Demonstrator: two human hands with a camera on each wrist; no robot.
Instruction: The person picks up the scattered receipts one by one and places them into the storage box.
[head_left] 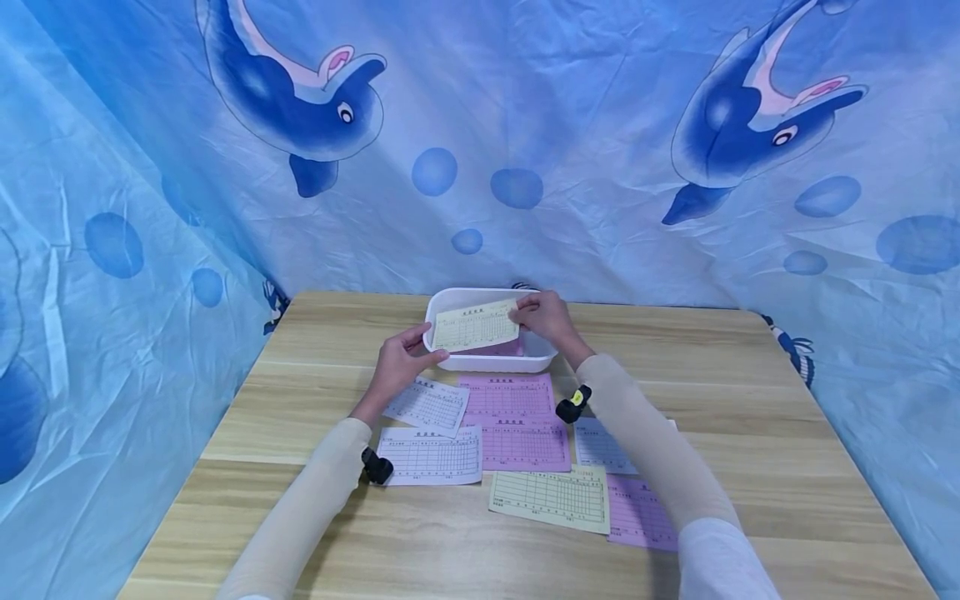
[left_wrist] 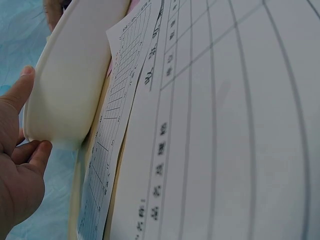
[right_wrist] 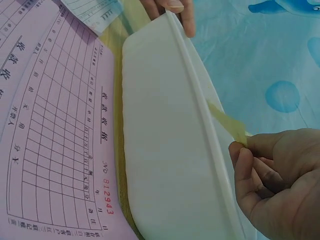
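Observation:
A white plastic basin (head_left: pixel 495 364) stands near the back edge of the table. My right hand (head_left: pixel 546 318) pinches a yellow receipt slip (head_left: pixel 476 326) by its right end, tilted over the basin; the right wrist view shows thumb and fingertips closed on the slip's corner (right_wrist: pixel 232 125). At the basin's left end, my left hand (head_left: pixel 399 362) holds the rim, thumb and fingers spread around the corner in the left wrist view. A pink slip (head_left: pixel 510 347) lies inside the basin, partly hidden by the yellow one.
In front of the basin lie white slips (head_left: pixel 431 457), pink slips (head_left: pixel 525 446) and a yellow slip (head_left: pixel 551 497). Farther right, a white slip (head_left: pixel 600 446) and a pink slip (head_left: pixel 637 512) are partly under my right forearm. A blue dolphin-print curtain (head_left: pixel 585 250) hangs behind the wooden table (head_left: pixel 750 400).

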